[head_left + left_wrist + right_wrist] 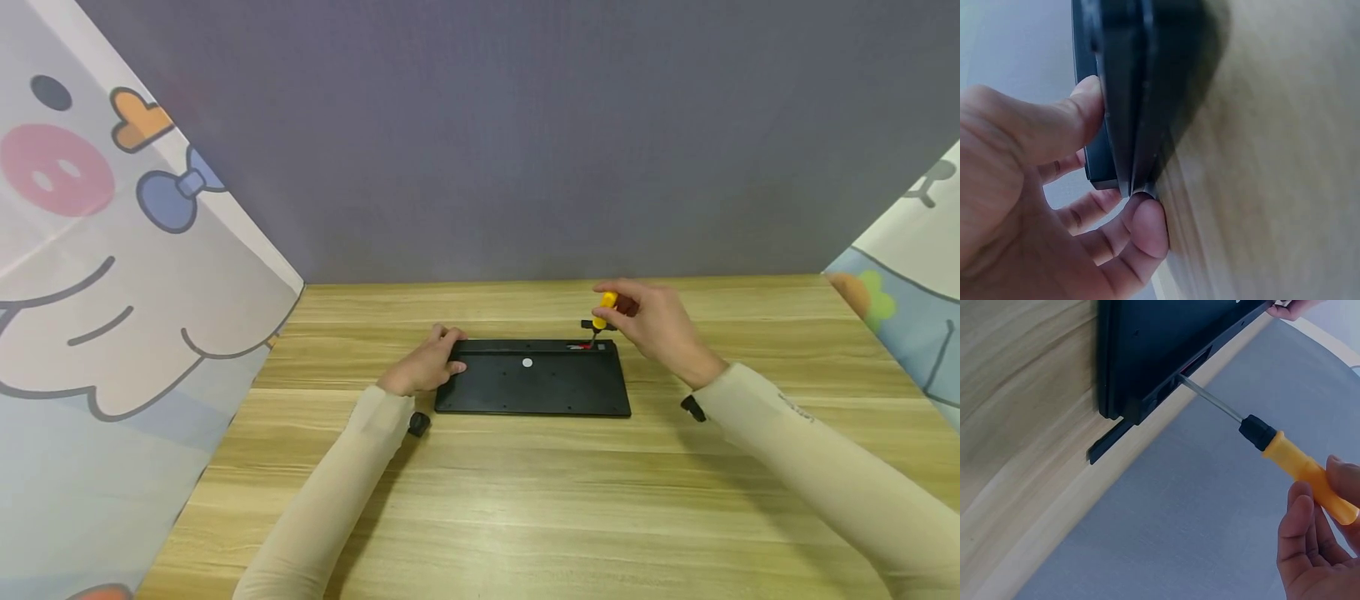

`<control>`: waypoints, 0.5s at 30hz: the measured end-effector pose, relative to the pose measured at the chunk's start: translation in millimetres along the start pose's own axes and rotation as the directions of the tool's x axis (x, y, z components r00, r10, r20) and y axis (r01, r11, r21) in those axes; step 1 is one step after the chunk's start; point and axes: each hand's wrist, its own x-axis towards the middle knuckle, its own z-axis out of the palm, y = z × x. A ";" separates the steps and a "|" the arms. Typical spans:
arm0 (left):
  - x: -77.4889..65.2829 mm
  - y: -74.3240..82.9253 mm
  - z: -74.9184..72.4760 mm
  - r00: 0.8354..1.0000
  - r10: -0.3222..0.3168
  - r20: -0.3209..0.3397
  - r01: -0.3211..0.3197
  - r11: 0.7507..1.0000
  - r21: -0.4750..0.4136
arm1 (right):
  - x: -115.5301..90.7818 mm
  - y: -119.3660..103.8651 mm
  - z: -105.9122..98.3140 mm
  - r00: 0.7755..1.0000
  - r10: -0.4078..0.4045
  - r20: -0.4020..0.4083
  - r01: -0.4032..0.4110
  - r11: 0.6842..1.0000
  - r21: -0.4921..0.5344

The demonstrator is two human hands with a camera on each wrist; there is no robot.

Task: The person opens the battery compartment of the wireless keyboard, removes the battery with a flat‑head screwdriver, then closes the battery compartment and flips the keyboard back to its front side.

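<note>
A black keyboard [532, 387] lies face down on the table, its underside up, with a round white sticker near the middle. My left hand [429, 363] grips its far left corner, thumb on the underside and fingers around the edge in the left wrist view. My right hand [651, 321] pinches the yellow handle of a screwdriver [1297, 464] between thumb and fingers. The screwdriver's metal tip reaches into an open slot near the keyboard's far right corner. Something red and silver, perhaps a battery [580, 346], shows in that slot.
A small black strip [592, 324], perhaps a cover, lies on the wooden table [480, 500] just behind the keyboard's right end. A grey panel [525, 167] rises at the table's far edge. Cartoon-printed sheets [135, 292] stand at the sides.
</note>
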 end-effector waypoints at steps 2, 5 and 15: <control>0.1 -0.4 -0.1 1.000 -0.003 -0.001 0.003 1.000 -0.002 | 0.4 -0.8 0.6 1.000 -0.001 0.001 0.001 1.000 -0.001; 0.5 -0.9 0.1 1.000 -0.006 -0.001 0.006 1.000 0.002 | 1.6 -1.6 2.3 1.000 -0.008 -0.001 0.008 1.000 -0.003; 1.8 -2.7 -0.3 1.000 -0.002 0.001 0.002 1.000 0.010 | 3.1 -5.3 4.7 1.000 0.006 0.014 -0.006 1.000 0.005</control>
